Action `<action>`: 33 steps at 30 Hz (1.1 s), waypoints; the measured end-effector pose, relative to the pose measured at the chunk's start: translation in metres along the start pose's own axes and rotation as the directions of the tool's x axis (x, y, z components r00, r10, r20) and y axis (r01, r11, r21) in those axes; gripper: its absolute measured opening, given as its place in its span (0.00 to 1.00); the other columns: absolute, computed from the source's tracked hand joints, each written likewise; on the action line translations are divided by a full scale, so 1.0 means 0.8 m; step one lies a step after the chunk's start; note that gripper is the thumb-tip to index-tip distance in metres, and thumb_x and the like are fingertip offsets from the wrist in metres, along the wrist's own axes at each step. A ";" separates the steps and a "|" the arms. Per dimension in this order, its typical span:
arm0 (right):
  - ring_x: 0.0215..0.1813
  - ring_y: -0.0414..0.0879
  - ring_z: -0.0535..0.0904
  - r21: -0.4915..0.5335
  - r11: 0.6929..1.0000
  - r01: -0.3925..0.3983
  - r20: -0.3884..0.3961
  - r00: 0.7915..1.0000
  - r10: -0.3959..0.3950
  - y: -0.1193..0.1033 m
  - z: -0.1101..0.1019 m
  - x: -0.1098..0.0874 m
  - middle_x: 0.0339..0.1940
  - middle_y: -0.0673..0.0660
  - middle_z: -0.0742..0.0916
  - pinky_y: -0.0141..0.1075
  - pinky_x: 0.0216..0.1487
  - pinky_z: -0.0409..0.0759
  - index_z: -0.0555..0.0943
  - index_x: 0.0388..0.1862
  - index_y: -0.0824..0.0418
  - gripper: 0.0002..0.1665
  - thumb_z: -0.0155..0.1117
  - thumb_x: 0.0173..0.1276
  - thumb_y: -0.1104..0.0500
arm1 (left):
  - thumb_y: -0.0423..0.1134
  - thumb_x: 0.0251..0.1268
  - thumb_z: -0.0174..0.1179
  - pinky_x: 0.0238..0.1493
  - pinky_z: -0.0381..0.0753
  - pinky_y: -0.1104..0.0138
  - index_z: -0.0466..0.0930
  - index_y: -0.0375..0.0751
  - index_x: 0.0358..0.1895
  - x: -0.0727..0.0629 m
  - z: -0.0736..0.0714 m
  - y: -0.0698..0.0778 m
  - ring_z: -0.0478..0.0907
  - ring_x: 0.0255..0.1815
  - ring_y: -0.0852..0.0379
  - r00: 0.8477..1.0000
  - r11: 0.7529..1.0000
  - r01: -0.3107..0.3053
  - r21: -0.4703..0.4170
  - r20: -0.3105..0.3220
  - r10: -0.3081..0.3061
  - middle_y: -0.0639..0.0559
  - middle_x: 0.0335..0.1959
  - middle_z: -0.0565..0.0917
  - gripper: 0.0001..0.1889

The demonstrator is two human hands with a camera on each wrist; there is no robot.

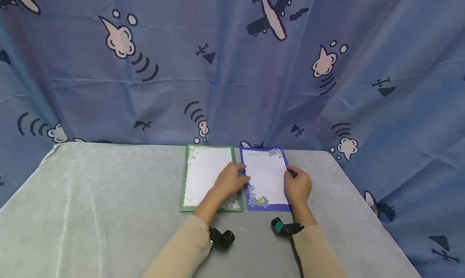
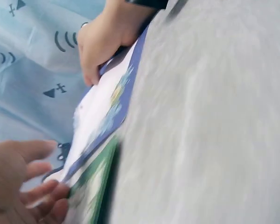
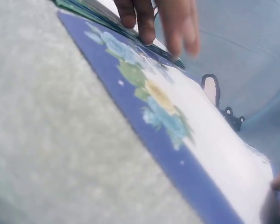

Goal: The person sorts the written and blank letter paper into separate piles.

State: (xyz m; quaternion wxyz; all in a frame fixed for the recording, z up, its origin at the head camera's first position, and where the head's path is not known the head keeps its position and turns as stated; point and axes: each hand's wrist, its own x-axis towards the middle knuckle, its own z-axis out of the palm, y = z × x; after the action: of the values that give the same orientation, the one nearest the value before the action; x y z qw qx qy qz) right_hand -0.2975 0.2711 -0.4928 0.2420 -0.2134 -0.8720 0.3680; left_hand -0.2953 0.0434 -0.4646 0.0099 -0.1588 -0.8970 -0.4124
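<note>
A sheet of paper with a purple-blue border (image 1: pixel 267 177) and printed flowers lies on the table, with faint marks along its top. My left hand (image 1: pixel 230 179) reaches over the green-bordered sheets (image 1: pixel 203 173) toward its left edge. In the right wrist view the extended fingers (image 3: pixel 177 28) of that hand hang close over the edge. At the blue sheet's right edge, my right hand (image 1: pixel 298 185) has curled fingers around a slim dark pen (image 1: pixel 292 173), mostly hidden by the hand. The left wrist view shows the right hand (image 2: pixel 102 44) resting at the far side of the sheet.
The green-bordered sheets form a stack left of the blue one. A pale grey cloth (image 1: pixel 120 205) covers the table. Behind it hangs a blue curtain (image 1: pixel 174 60) with airplane prints. Black wrist cameras (image 1: pixel 222 238) sit on both wrists.
</note>
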 end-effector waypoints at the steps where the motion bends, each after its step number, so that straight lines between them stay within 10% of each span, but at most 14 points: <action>1: 0.59 0.65 0.82 0.002 1.000 0.000 0.002 1.000 0.000 0.000 0.001 -0.001 0.57 0.69 0.87 0.56 0.60 0.77 0.85 0.56 0.66 0.19 0.59 0.72 0.61 | 0.42 0.69 0.63 0.58 0.80 0.53 0.82 0.37 0.61 -0.001 -0.009 -0.001 0.81 0.56 0.43 1.000 1.000 0.000 -0.025 -0.001 0.000 0.37 0.61 0.81 0.21; 6: 0.59 0.65 0.82 0.007 1.000 0.014 0.006 1.000 -0.014 0.000 0.003 -0.002 0.57 0.69 0.86 0.56 0.60 0.78 0.85 0.57 0.66 0.19 0.58 0.72 0.61 | 0.42 0.72 0.60 0.43 0.81 0.59 0.84 0.41 0.59 -0.014 -0.061 -0.010 0.82 0.41 0.52 0.999 1.000 -0.019 0.015 -0.035 0.019 0.44 0.57 0.84 0.17; 16: 0.58 0.65 0.82 -0.006 1.000 0.001 0.010 1.000 -0.001 0.001 0.003 -0.003 0.57 0.69 0.86 0.56 0.61 0.77 0.85 0.58 0.66 0.19 0.59 0.73 0.60 | 0.41 0.69 0.64 0.52 0.81 0.52 0.85 0.41 0.57 -0.060 -0.138 -0.064 0.83 0.50 0.47 0.997 0.985 0.025 0.171 -0.071 -0.013 0.44 0.56 0.85 0.17; 33: 0.55 0.65 0.83 -0.001 1.000 0.006 0.007 1.000 -0.006 -0.003 0.002 -0.002 0.55 0.70 0.87 0.57 0.59 0.76 0.85 0.57 0.67 0.20 0.58 0.73 0.57 | 0.43 0.66 0.69 0.59 0.80 0.51 0.83 0.39 0.60 -0.067 -0.131 -0.152 0.82 0.55 0.45 0.972 0.995 0.082 -0.063 -0.217 -0.093 0.42 0.55 0.85 0.22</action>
State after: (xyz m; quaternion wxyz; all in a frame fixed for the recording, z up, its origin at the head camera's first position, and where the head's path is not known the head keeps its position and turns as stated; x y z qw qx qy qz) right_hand -0.2978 0.2681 -0.4925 0.2400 -0.2095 -0.8737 0.3677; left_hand -0.2917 -0.1233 -0.4931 0.0864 -0.0728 -0.8853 -0.4512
